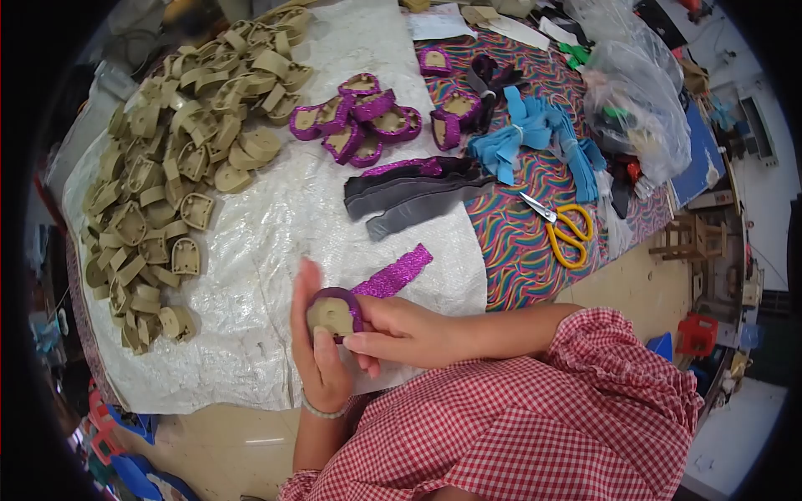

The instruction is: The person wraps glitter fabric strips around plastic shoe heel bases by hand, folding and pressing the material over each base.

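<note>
Between my two hands is a beige D-shaped piece with a purple glittery strip around its curved edge. My left hand holds it from the left, thumb on its lower face and fingers stretched along its side. On the right, my right hand grips the edge with thumb and fingers; some of its fingers are hidden. Just behind them a loose purple glitter strip lies on the white sheet. Farther back are dark grey strips and several purple-edged beige pieces.
A large heap of beige pieces covers the left side. Yellow-handled scissors lie partly open on the patterned cloth at the right, near blue strips and a clear plastic bag. A red stool stands beyond.
</note>
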### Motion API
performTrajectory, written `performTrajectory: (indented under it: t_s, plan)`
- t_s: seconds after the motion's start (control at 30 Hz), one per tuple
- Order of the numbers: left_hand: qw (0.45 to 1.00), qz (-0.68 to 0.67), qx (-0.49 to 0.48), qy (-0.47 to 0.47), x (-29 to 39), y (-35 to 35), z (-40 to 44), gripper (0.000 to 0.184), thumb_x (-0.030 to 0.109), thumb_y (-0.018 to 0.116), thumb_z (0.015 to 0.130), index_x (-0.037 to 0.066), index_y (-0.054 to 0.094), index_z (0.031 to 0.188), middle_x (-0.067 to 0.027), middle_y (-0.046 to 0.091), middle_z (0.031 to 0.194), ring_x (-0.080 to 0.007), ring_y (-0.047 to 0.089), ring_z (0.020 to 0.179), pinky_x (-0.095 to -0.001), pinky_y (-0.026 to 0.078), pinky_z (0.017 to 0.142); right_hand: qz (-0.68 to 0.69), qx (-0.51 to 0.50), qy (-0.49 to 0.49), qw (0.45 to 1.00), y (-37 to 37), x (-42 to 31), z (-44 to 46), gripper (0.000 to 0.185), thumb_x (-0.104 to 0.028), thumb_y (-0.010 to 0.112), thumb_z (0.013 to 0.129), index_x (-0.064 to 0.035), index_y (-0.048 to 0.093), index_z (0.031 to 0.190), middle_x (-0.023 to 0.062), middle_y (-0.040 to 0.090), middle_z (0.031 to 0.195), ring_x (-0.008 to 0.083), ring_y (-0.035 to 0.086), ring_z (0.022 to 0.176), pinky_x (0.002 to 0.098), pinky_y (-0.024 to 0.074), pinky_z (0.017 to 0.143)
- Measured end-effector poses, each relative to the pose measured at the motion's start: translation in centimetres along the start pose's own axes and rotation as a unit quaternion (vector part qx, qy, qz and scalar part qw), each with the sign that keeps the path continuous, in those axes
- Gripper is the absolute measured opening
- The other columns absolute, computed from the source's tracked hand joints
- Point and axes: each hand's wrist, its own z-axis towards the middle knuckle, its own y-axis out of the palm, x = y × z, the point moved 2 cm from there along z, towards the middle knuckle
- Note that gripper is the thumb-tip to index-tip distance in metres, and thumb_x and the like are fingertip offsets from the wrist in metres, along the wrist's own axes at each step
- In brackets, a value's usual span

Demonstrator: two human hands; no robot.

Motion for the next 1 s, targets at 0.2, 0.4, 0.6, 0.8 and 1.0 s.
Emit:
performTrajectory:
  t_s: [0.2, 0.4, 0.6, 0.8, 1.0]
  plan:
    - [0.982, -0.166, 0.077, -0.054, -0.4, 0.6, -0.1, 0.072, 0.044, 0.032, 0.098, -0.004, 0.008, 0.146, -0.0152, 0.012, 0.155, -0.0312, 0.015, 0.142, -0.0388, 0.016, 0.114, 0.089, -0.066, 0.018, 0.994, 0.2, 0.1, -0.6, 0.024, -0.023, 0.043, 0.099, -0.0008, 0.042, 0.105, 0.0039, 0.056, 0.076, 0.0121, 0.057, 0.065, 0.0271, 0.0485, 0.064]
    - [0.997, 0.054, 0.031, -0.038, -0.7, 0.5, -1.0, 0.076, 0.042, 0.044, 0.094, -0.008, 0.015, 0.143, -0.0233, 0.013, 0.152, -0.0267, 0.026, 0.138, -0.0384, 0.018, 0.113, -0.063, -0.055, 0.054, 0.995, -1.1, -0.3, -0.7, 0.024, -0.027, 0.043, 0.099, -0.003, 0.043, 0.095, 0.0023, 0.051, 0.067, 0.0106, 0.053, 0.057, 0.0274, 0.0461, 0.057]
    - [0.958, 0.209, -0.191, 0.036, 2.4, -1.7, 1.4, 0.09, 0.049, 0.073, 0.072, -0.005, 0.038, 0.135, -0.0223, 0.057, 0.123, -0.0341, 0.055, 0.118, -0.0473, 0.023, 0.112, 0.078, -0.189, 0.156, 0.966, -2.8, -1.0, -1.0, 0.03, -0.032, 0.044, 0.098, -0.0058, 0.047, 0.085, -0.0004, 0.045, 0.065, 0.0082, 0.043, 0.052, 0.0289, 0.0487, 0.058]
    - [0.848, 0.476, -0.22, 0.077, 1.6, -1.8, 0.5, 0.069, 0.02, 0.067, 0.08, -0.005, 0.036, 0.136, -0.0222, 0.056, 0.123, -0.0329, 0.058, 0.112, -0.0445, 0.035, 0.105, 0.308, -0.12, 0.275, 0.903, -2.5, 0.8, -0.8, 0.028, -0.033, 0.044, 0.097, -0.0073, 0.047, 0.086, -0.0002, 0.045, 0.068, 0.0074, 0.04, 0.049, 0.033, 0.0523, 0.056]
    - [0.976, -0.118, -0.014, -0.181, -0.7, -0.8, -1.3, 0.046, 0.019, 0.041, 0.098, -0.006, 0.035, 0.137, -0.0165, 0.052, 0.125, -0.0236, 0.052, 0.115, -0.0359, 0.041, 0.1, 0.07, -0.004, 0.114, 0.991, -1.5, -0.3, -0.2, 0.028, -0.028, 0.046, 0.097, -0.0017, 0.05, 0.088, 0.0002, 0.046, 0.065, 0.0094, 0.046, 0.051, 0.0287, 0.0489, 0.056]
